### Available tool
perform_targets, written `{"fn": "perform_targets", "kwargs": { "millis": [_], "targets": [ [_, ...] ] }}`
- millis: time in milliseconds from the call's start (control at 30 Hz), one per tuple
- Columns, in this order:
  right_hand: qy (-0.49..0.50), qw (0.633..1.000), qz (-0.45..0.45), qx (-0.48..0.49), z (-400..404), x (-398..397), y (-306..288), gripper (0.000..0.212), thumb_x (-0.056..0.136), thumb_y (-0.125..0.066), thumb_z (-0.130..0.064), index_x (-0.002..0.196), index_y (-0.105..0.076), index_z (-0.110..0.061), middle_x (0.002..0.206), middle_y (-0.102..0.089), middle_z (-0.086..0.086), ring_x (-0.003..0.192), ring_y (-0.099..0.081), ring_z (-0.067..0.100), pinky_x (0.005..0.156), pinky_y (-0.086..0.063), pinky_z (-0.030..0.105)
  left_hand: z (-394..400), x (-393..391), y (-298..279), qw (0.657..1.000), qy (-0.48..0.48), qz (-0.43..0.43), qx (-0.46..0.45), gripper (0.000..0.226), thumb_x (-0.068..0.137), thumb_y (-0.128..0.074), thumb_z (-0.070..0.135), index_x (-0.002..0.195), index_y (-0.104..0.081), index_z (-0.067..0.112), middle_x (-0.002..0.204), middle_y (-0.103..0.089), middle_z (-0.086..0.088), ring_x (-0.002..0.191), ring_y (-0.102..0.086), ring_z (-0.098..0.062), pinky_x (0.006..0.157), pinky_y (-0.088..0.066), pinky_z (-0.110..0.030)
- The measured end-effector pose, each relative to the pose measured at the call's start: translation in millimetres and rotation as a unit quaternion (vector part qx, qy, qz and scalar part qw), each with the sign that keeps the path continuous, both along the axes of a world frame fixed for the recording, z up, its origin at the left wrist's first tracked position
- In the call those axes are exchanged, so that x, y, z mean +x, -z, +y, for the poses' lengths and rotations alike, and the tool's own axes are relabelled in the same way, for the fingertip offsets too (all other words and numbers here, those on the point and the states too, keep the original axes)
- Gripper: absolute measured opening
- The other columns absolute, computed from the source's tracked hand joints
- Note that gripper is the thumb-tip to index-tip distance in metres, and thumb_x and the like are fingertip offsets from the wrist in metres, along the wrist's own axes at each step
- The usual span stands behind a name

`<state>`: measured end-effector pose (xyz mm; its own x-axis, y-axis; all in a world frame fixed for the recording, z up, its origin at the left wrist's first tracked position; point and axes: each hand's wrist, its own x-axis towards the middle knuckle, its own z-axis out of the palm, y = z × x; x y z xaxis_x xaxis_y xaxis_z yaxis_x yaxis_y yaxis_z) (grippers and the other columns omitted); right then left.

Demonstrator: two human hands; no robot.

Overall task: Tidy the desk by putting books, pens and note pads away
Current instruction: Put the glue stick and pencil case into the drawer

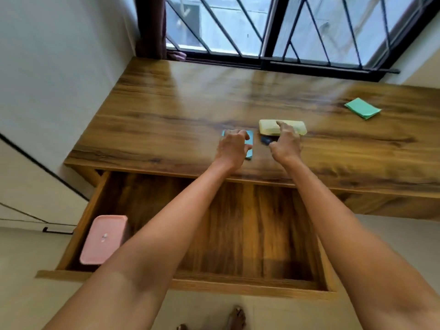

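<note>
On the wooden desk [181, 110], my left hand [232, 146] lies over a small blue note pad [250, 148] with its fingers curled around the pad's far edge. My right hand [285, 144] reaches over the near edge of a pale yellow pencil case [269, 126]; its fingers touch the case and look loosely bent. A small dark object [264, 140] lies between the two hands, partly hidden and blurred. A green note pad [362, 107] rests at the desk's far right.
Below the desk's front edge a wide wooden drawer [250, 234] stands pulled open, with a pink box [103, 239] in its left end. A barred window [273, 32] runs behind the desk. A white wall stands to the left, and bare feet show on the floor.
</note>
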<state>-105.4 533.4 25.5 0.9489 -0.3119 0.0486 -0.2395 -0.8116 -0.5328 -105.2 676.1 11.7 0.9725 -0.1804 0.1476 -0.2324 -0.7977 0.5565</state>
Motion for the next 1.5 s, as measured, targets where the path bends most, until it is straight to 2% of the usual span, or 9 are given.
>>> {"fn": "perform_targets", "kwargs": {
  "millis": [333, 567, 667, 800, 967, 1067, 1200, 1367, 1500],
  "targets": [
    [-0.156, 0.959, 0.171, -0.161, -72, 70, 10, 0.085, 0.085, -0.040, 0.007, 0.154, -0.002, -0.023, 0.162, 0.004, -0.002, 0.145, 0.022, 0.032, 0.116, 0.012, 0.056, -82, 51, 29, 0.997, -0.049, -0.021, 0.051, 0.049, 0.086, -0.067, 0.039, 0.123, -0.056, 0.008, 0.117, -0.065, -0.010, 0.114, -0.048, -0.025, 0.095, -0.039, -0.034],
    [-0.168, 0.968, 0.135, -0.129, -80, 87, 25, 0.069, 0.091, -0.054, -0.010, 0.150, -0.021, -0.022, 0.146, -0.035, 0.008, 0.135, -0.032, 0.032, 0.114, -0.019, 0.047, -101, 66, 26, 0.994, -0.046, -0.052, 0.084, 0.025, 0.087, -0.062, 0.014, 0.111, -0.058, 0.008, 0.111, -0.066, -0.011, 0.107, -0.051, -0.028, 0.093, -0.038, -0.035],
    [-0.146, 0.975, 0.133, -0.100, -78, 89, 27, 0.068, 0.090, -0.057, -0.013, 0.149, -0.024, -0.022, 0.143, -0.036, 0.009, 0.131, -0.033, 0.031, 0.111, -0.026, 0.045, -102, 70, 23, 0.995, -0.038, -0.037, 0.087, 0.021, 0.089, -0.055, 0.004, 0.109, -0.057, 0.005, 0.113, -0.064, -0.013, 0.107, -0.051, -0.030, 0.090, -0.041, -0.035],
    [-0.047, 0.990, 0.105, 0.080, -79, 91, 29, 0.075, 0.077, -0.071, -0.010, 0.143, -0.036, -0.020, 0.137, -0.045, 0.012, 0.125, -0.044, 0.032, 0.106, -0.039, 0.049, -96, 68, 17, 0.996, -0.010, 0.002, 0.090, 0.021, 0.094, -0.046, -0.001, 0.110, -0.059, 0.004, 0.116, -0.060, -0.016, 0.111, -0.052, -0.032, 0.089, -0.047, -0.039],
    [0.007, 0.911, 0.055, 0.408, -68, 64, 3, 0.071, 0.066, -0.073, 0.009, 0.131, -0.049, -0.009, 0.111, -0.061, 0.009, 0.100, -0.058, 0.025, 0.079, -0.056, 0.040, -63, 68, -4, 0.997, 0.019, 0.066, -0.045, 0.025, 0.082, -0.066, -0.003, 0.106, -0.067, 0.003, 0.107, -0.068, -0.016, 0.100, -0.064, -0.028, 0.088, -0.052, -0.038],
    [-0.075, 0.856, 0.076, 0.506, -42, 41, -11, 0.060, 0.066, -0.065, 0.021, 0.118, -0.052, -0.006, 0.098, -0.059, 0.012, 0.096, -0.061, 0.029, 0.087, -0.051, 0.048, -17, 61, -35, 0.946, 0.105, 0.268, -0.149, 0.028, 0.077, -0.071, -0.008, 0.105, -0.066, -0.006, 0.091, -0.069, -0.014, 0.078, -0.066, -0.019, 0.078, -0.058, -0.033],
    [-0.205, 0.776, 0.158, 0.576, 5, 5, -22, 0.051, 0.066, -0.056, 0.027, 0.104, -0.057, -0.007, 0.089, -0.064, 0.014, 0.081, -0.069, 0.025, 0.075, -0.057, 0.039, 52, 35, -68, 0.858, 0.193, 0.471, -0.063, 0.029, 0.080, -0.062, -0.016, 0.108, -0.064, -0.010, 0.070, -0.073, -0.003, 0.064, -0.068, -0.010, 0.071, -0.059, -0.022],
    [-0.329, 0.687, 0.410, 0.502, 67, -38, -7, 0.057, 0.067, -0.062, 0.019, 0.119, -0.053, -0.004, 0.096, -0.066, 0.021, 0.089, -0.067, 0.033, 0.081, -0.056, 0.048, 124, -20, -37, 0.793, 0.132, 0.592, 0.064, 0.035, 0.080, -0.059, -0.021, 0.115, -0.057, -0.018, 0.068, -0.071, -0.012, 0.061, -0.071, -0.017, 0.067, -0.061, -0.026],
    [-0.349, 0.720, 0.541, 0.260, 113, -58, 14, 0.067, 0.074, -0.072, 0.006, 0.134, -0.046, -0.011, 0.115, -0.059, 0.011, 0.106, -0.059, 0.025, 0.090, -0.054, 0.043, 163, -60, 14, 0.799, 0.081, 0.586, 0.107, 0.035, 0.078, -0.063, -0.019, 0.112, -0.060, -0.015, 0.089, -0.070, -0.018, 0.087, -0.070, -0.030, 0.088, -0.055, -0.036]
  ]
}}
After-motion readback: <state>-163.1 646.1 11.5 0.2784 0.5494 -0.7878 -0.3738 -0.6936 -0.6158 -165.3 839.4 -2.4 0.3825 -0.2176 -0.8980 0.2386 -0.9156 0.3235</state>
